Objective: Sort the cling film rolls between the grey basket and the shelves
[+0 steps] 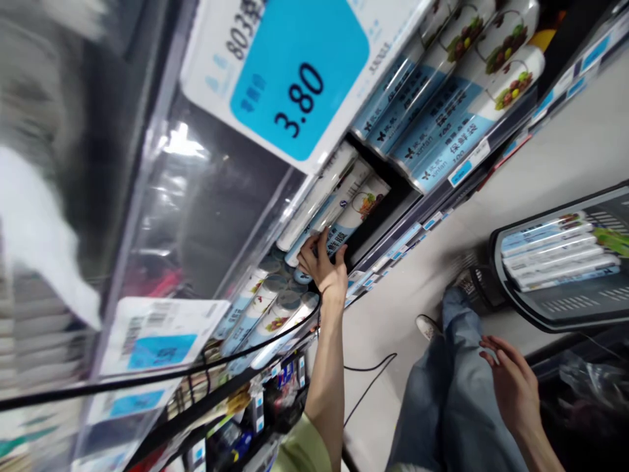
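Observation:
My left hand (325, 267) reaches into the shelf, its thumb and fingers around the near end of a cling film roll (366, 204) in a white and blue printed wrapper. More wrapped rolls (319, 196) lie right beside it, partly under my fingers. Below the wrist, several similar rolls (260, 308) with grey ends are stacked. My right hand (514, 380) hangs in front of my jeans, fingers loosely bent and apart, with nothing in it. A dark basket (511, 298) on the right holds several white and blue rolls (555, 252) and something green.
Large blue and white price tags (299, 85) stand close before the camera along the shelf edge. Rolls of food bags (442, 124) fill the upper section. A black cable (147, 373) crosses the view near my left wrist. Pale floor (383, 321) lies between shelf and basket.

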Demonstrator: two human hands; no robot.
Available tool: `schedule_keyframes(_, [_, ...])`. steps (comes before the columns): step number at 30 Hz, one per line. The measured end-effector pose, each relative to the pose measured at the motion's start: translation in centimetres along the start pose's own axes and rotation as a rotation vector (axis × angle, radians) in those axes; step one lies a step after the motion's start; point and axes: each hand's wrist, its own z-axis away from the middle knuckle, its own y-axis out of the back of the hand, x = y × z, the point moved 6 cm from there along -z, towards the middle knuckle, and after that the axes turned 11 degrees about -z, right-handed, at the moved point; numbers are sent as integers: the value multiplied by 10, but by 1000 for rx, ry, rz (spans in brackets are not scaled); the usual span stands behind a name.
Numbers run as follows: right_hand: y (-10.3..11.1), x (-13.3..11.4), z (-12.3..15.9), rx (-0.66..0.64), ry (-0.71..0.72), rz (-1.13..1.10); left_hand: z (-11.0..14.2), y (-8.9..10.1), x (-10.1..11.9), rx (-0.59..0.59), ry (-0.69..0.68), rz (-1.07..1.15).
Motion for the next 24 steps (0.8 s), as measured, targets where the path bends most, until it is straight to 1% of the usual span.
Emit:
schedule_keyframes(7, [2, 9, -2, 21, -25, 16, -7, -2, -2, -33, 11, 7])
schedule_keyframes(9, [2, 8, -2, 19, -28, 26, -5, 1, -1, -11, 1, 22])
schedule_keyframes(11, [6, 5, -5, 47, -9, 0, 2, 8, 5, 47, -60, 71])
schedule_keyframes(13, [19, -2, -14, 113, 37, -50, 18, 13, 19, 93, -170, 156])
schedule_keyframes(15, [38, -9, -27, 197, 91, -80, 45, 15, 43, 99, -289, 252])
schedule_keyframes(16, [48, -13, -35, 234, 117, -81, 63, 13, 59, 75, -348, 301])
schedule_keyframes(17, [57, -18, -45, 266, 141, -75, 84, 9, 78, 25, -414, 352])
schedule_keyframes(19, [72, -26, -70, 310, 182, -52, 133, -4, 123, -157, -546, 455])
schedule_keyframes(20, [78, -30, -86, 323, 195, -37, 162, -13, 148, -282, -621, 499])
schedule_keyframes(22, [87, -37, -122, 339, 207, -10, 220, -27, 195, -517, -753, 566])
schedule_keyframes(24, [95, -42, -161, 366, 211, 17, 274, -36, 233, -736, -851, 600])
